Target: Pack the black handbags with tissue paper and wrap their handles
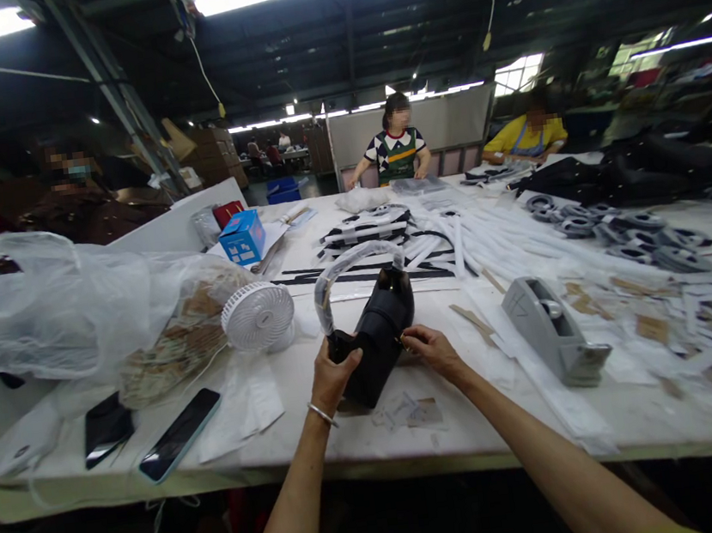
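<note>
A black handbag (378,333) rests tilted on the worktable in front of me. Its arched handle (355,258) is wrapped in clear plastic. My left hand (336,377) grips the bag's near left end, thumb on top and fingers round the side. At the bag's right side, my right hand (429,348) is closed in a pinch on a small gold-coloured metal fitting (402,341), partly covered by the fingertips. Small clear plastic and paper scraps (406,412) lie just below the bag.
A grey tape dispenser (552,333) stands to the right. On the left are a white fan (259,315), a phone (180,435), a plastic bag of brown pieces (173,336) and a blue box (242,237). Black straps (364,229) lie behind; a co-worker (398,144) stands across the table.
</note>
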`<state>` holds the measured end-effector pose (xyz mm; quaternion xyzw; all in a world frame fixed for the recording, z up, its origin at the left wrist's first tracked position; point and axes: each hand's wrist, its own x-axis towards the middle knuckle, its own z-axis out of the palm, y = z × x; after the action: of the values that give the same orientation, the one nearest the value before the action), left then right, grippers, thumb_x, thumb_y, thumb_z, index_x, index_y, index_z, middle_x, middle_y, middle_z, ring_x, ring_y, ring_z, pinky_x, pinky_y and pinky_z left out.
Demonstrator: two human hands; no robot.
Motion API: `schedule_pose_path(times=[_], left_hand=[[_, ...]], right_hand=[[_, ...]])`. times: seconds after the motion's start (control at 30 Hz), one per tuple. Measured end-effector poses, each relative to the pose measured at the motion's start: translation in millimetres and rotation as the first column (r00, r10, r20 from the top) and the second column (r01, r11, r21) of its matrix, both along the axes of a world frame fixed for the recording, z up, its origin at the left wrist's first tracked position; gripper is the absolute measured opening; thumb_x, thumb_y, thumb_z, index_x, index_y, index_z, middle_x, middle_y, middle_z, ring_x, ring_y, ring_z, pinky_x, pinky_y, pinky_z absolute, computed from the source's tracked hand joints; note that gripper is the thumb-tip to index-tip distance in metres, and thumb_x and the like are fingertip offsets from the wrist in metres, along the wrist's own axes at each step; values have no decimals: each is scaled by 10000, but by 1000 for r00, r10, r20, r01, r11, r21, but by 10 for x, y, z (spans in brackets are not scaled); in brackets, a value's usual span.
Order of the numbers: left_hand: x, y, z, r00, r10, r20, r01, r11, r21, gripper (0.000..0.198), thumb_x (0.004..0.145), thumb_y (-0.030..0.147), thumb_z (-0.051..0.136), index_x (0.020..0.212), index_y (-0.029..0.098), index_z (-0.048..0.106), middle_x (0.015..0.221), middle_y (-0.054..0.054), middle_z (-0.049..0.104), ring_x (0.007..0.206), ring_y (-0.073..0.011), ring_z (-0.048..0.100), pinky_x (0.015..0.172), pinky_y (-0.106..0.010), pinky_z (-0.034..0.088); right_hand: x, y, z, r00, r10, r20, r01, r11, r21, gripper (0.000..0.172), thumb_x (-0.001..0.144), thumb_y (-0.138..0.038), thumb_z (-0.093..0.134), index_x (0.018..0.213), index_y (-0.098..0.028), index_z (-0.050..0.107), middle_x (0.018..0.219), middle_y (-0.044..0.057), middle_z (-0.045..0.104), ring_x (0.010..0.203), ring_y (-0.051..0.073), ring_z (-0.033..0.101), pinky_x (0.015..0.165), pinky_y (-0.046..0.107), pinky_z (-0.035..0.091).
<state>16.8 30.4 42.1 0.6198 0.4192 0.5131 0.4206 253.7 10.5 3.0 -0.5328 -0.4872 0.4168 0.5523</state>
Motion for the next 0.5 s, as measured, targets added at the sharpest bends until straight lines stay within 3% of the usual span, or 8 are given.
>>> schedule_pose_path(times=[0.23,0.5], left_hand=[[20,13,36,1000,26,16,-25,1000,-6,350,695,401,765,921,166,638,885,-43,700,849,-209,665,782,-321,550],[-1,32,-6,997,79,15,-79,997,0,394,661,435,783,928,182,641,875,-55,709,859,-264,684,755,-383,578]], right_hand=[[-133,38,-56,999,-49,7,49,998,27,253,715,-480,693,772,-236,658,735,10,645,740,207,587,737,348,474],[-159,-46,-130,992,-62,-107,55,996,-68,429,745,-565,691,1015,-231,680,887,59,703,813,264,647,745,412,532]])
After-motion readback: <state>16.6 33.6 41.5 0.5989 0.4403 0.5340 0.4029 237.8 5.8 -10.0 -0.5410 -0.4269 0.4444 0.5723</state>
